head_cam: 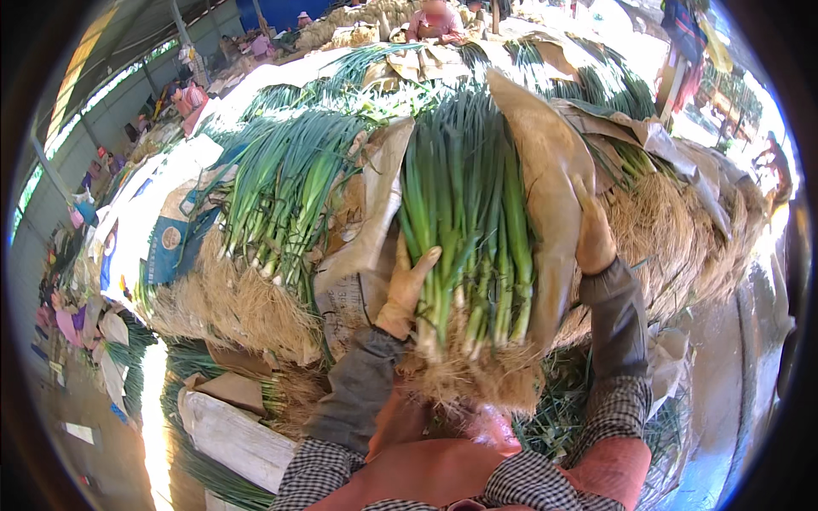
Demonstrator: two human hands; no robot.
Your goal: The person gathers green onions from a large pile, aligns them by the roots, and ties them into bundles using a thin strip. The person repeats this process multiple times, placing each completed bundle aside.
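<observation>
A thick bundle of green onions [470, 223] with long fibrous roots lies in front of me, leaves pointing away and roots towards me. My left hand [409, 287] rests at the bundle's left side, thumb across the pale stalks and the other fingers hidden behind them. On the right, my right hand [591, 230] grips a stiff brown paper sheet [549, 153] that stands up along the bundle's right side. A second paper sheet [377, 211] lies along the left side, partly under the bundle.
More green onions [287, 185] lie to the left, with rooted bundles [664, 217] under paper at the right. Below left, a wrapped bundle [236, 434] lies low. Across the heap sits a person [436, 24]; other people are farther left. A wet floor [716, 358] shows at the right.
</observation>
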